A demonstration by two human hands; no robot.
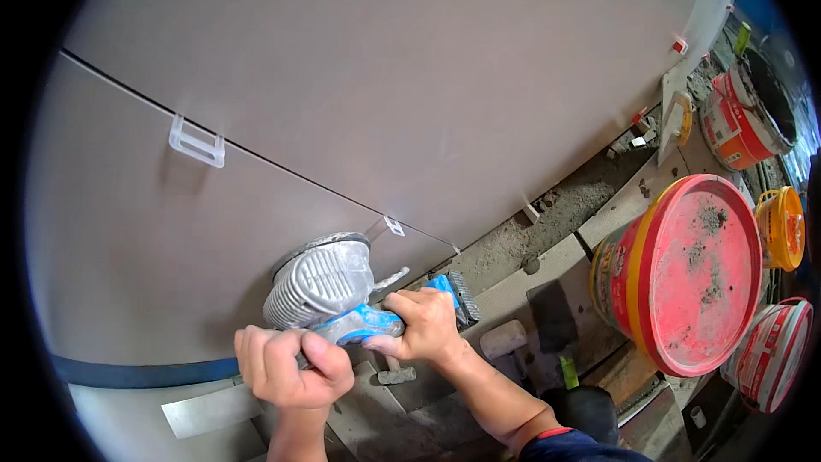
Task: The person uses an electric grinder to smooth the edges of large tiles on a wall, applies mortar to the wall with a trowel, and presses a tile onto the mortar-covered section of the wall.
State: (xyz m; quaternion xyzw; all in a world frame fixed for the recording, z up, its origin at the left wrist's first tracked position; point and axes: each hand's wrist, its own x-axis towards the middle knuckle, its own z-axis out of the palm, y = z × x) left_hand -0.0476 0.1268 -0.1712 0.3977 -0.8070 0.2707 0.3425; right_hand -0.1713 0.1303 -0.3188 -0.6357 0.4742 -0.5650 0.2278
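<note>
A dusty tile vibrator (321, 285) with a ribbed grey suction cup and a blue body presses its pad against a large beige wall tile (154, 239). My right hand (423, 325) wraps round its blue grip near the battery end. My left hand (295, 368) is closed at the tool's near side, its fingers curled round a part mostly hidden behind them. A dark joint runs between this tile and the big tile (410, 77) above. A white clip (197, 145) and a smaller clip (393, 226) sit in that joint.
Right of me stand a large bucket with a dirty red lid (705, 274), a small yellow bucket (780, 227), a white-red bucket (770, 355) and an open mortar bucket (744, 115). A notched trowel (676, 128) leans nearby. A hammer (396, 372) lies below my hands.
</note>
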